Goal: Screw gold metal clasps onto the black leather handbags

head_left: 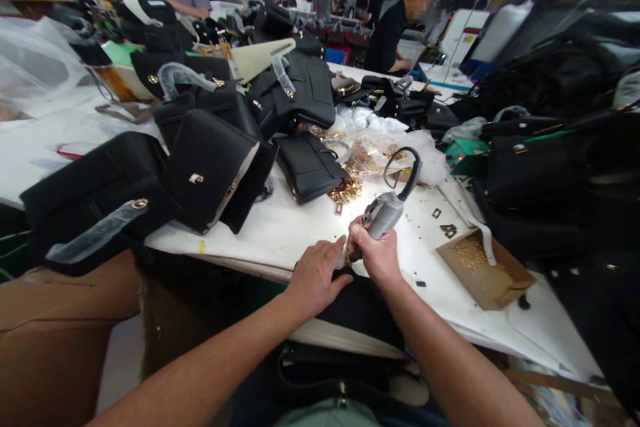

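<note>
My right hand (pixel 376 252) is wrapped round a grey power tool (pixel 384 213) with a black cord looping up from its rear. The tool's tip points down at a small gold fitting (pixel 349 259) on a black bag (pixel 357 300) at the table's front edge. My left hand (pixel 319 277) lies on that bag just left of the tip, fingers extended and thumb apart, pressing beside the fitting. The exact contact between tip and fitting is too small to tell.
Black bags (pixel 215 170) crowd the white table (pixel 240 247) at left and back. Gold buckles (pixel 345 191) lie in a pile beyond the tool. A cardboard box (pixel 487 270) of small gold parts is at right. Another person (pixel 390 30) stands behind the table.
</note>
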Available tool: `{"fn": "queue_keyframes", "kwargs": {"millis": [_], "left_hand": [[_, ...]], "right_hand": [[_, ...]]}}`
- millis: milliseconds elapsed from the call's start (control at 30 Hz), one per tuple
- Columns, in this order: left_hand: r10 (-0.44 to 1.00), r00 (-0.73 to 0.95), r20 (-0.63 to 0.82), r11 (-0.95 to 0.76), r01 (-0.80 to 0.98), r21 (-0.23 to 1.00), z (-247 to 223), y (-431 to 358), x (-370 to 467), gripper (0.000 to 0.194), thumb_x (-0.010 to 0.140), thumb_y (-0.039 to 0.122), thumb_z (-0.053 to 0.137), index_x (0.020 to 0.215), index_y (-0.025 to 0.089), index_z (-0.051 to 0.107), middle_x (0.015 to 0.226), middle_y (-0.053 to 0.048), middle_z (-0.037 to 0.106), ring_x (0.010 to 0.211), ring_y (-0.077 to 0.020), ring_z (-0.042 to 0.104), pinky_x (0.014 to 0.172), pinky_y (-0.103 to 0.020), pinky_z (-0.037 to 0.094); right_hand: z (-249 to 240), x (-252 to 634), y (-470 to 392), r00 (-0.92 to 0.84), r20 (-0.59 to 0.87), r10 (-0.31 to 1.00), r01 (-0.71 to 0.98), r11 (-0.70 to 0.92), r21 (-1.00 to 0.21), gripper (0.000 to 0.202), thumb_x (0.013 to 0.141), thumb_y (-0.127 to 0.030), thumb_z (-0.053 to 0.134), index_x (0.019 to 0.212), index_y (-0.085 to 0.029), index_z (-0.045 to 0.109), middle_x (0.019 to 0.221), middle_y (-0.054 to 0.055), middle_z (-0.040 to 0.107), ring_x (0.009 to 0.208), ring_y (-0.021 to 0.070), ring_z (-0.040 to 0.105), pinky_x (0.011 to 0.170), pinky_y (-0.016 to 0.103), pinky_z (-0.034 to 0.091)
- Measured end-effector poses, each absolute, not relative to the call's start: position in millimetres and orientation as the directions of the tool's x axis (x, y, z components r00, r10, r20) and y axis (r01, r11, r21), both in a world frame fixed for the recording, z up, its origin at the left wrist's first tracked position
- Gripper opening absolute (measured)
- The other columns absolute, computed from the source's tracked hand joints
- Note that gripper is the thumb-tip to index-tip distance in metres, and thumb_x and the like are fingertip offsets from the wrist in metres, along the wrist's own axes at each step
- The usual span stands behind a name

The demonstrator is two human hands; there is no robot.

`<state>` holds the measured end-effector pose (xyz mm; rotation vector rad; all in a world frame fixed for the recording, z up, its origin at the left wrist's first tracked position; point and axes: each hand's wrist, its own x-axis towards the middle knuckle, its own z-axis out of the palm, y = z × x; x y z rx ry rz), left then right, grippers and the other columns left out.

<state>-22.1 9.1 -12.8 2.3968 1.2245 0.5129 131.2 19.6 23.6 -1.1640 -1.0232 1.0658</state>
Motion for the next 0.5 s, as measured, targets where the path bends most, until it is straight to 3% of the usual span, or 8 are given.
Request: {"fn": "queue_keyframes", "kwargs": {"millis": [67, 133, 200, 267, 333, 433, 500], "left_hand": [[0.844, 0.52, 0.127, -0.52, 0.739, 0.429, -10.6, 9.3, -23.0, 0.067, 0.085, 0.041, 0.077, 0.141, 0.019, 0.046, 0.123, -0.01, 0.063, 0.113, -0.029, 0.055, 0.094, -0.045, 0.044], [0.844, 0.526, 0.101, -0.525, 0.775, 0.353, -4.7, 9.4, -23.9, 0.051, 0.085, 0.047, 0.075, 0.126, 0.02, 0.06, 0.115, -0.009, 0.065, 0.111, -0.03, 0.055, 0.092, -0.045, 0.042], [0.832, 0.549, 0.075, -0.543, 0.781, 0.309, 4.0, 8.5, -24.5, 0.035, 0.087, 0.049, 0.072, 0.107, 0.021, 0.068, 0.107, -0.008, 0.066, 0.108, -0.0296, 0.055, 0.091, -0.044, 0.041], [0.826, 0.562, 0.052, -0.549, 0.779, 0.304, 12.1, 5.9, -25.2, 0.028, 0.088, 0.048, 0.07, 0.098, 0.022, 0.07, 0.103, -0.007, 0.067, 0.107, -0.0292, 0.056, 0.09, -0.043, 0.04], [0.829, 0.559, 0.015, -0.532, 0.782, 0.325, 15.2, 2.7, -27.4, 0.026, 0.086, 0.046, 0.071, 0.098, 0.023, 0.071, 0.103, -0.007, 0.068, 0.108, -0.0294, 0.057, 0.09, -0.042, 0.04], [0.843, 0.53, -0.095, -0.468, 0.809, 0.356, 5.2, 5.6, -35.5, 0.023, 0.082, 0.04, 0.07, 0.1, 0.025, 0.072, 0.107, -0.006, 0.071, 0.109, -0.029, 0.062, 0.093, -0.039, 0.042], [0.84, 0.523, -0.147, -0.432, 0.807, 0.403, -6.3, 15.0, -41.1, 0.029, 0.083, 0.036, 0.066, 0.11, 0.026, 0.071, 0.115, -0.004, 0.072, 0.11, -0.0258, 0.065, 0.096, -0.034, 0.044]], "right_hand": [[32.2, 136.6, 21.4, 0.235, 0.085, 0.968, -0.115, 0.114, -0.987, 0.042, 0.079, -0.055, 0.075, 0.073, -0.016, 0.061, 0.052, -0.002, 0.057, 0.044, 0.0114, 0.05, 0.045, 0.024, 0.043], [41.7, 145.4, 25.4, 0.307, 0.104, 0.946, -0.05, 0.125, -0.991, 0.043, 0.082, -0.058, 0.07, 0.082, -0.015, 0.064, 0.055, -0.001, 0.058, 0.047, 0.0124, 0.051, 0.047, 0.024, 0.043], [48.5, 157.1, 30.7, 0.355, 0.121, 0.927, 0.136, 0.076, -0.988, 0.046, 0.085, -0.059, 0.066, 0.095, -0.015, 0.066, 0.062, 0.0, 0.061, 0.054, 0.0148, 0.055, 0.052, 0.026, 0.045], [49.4, 169.5, 34.8, 0.296, 0.119, 0.948, 0.448, -0.027, -0.893, 0.047, 0.089, -0.056, 0.06, 0.112, -0.015, 0.064, 0.08, 0.004, 0.067, 0.07, 0.0188, 0.061, 0.064, 0.029, 0.049], [44.0, 179.8, 36.6, 0.186, 0.053, 0.981, 0.727, -0.101, -0.68, 0.045, 0.092, -0.046, 0.057, 0.126, -0.018, 0.059, 0.105, 0.009, 0.069, 0.091, 0.0224, 0.064, 0.079, 0.033, 0.048], [31.3, 188.3, 39.7, 0.154, 0.022, 0.988, 0.812, -0.114, -0.572, 0.043, 0.08, -0.02, 0.064, 0.124, -0.021, 0.064, 0.115, 0.01, 0.068, 0.099, 0.0236, 0.065, 0.086, 0.033, 0.047], [26.8, 190.4, 43.1, 0.166, 0.044, 0.985, 0.837, -0.117, -0.534, 0.045, 0.076, -0.016, 0.065, 0.12, -0.023, 0.066, 0.115, 0.011, 0.068, 0.103, 0.0256, 0.065, 0.088, 0.035, 0.047]]}}
